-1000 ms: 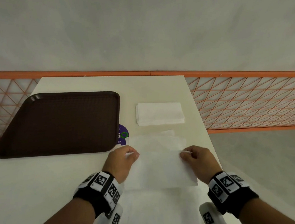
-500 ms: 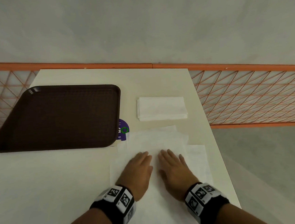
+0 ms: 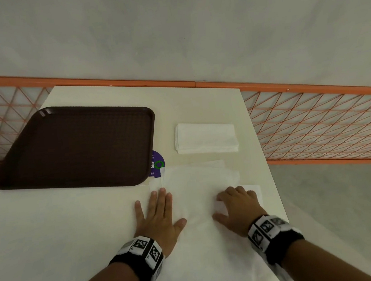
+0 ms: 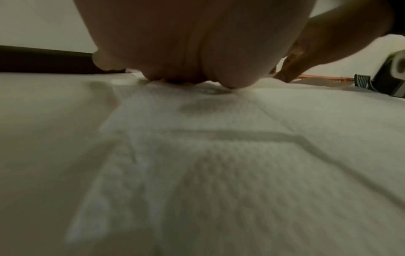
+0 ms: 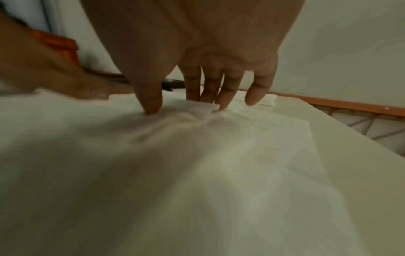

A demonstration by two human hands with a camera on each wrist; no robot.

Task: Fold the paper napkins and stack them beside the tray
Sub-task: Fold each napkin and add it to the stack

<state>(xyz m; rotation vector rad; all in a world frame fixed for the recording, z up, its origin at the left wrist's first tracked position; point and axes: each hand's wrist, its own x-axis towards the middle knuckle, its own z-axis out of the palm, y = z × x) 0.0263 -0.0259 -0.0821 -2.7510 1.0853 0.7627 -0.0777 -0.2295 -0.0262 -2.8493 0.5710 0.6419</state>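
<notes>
Right, 1 tray [image 3: 75, 147], 1 folded stack [image 3: 206, 137], loose white napkins [image 3: 199, 206] layered on counter [image 3: 53, 230]. Left hand [image 3: 158, 216] flat, fingers straight; right hand [image 3: 237, 209] fingers curled, pinching top napkin's edge.

I see bare forearms, each with a black wristband [image 3: 143, 259] behind the hand carrying white square-patterned marker tags [image 3: 265, 227].

Your readable text: only on purple sticker [image 3: 157, 164] on bench [image 3: 52, 219], half hidden under tray [image 3: 73, 148] corner and napkin [image 3: 197, 184]. Fragments "ur" at top, "go" at bottom, white letter part beside green ring logo; full words not legible. Your wristbands [image 3: 144, 248] carry black-and-white square code markers, no letters you can read.
</notes>
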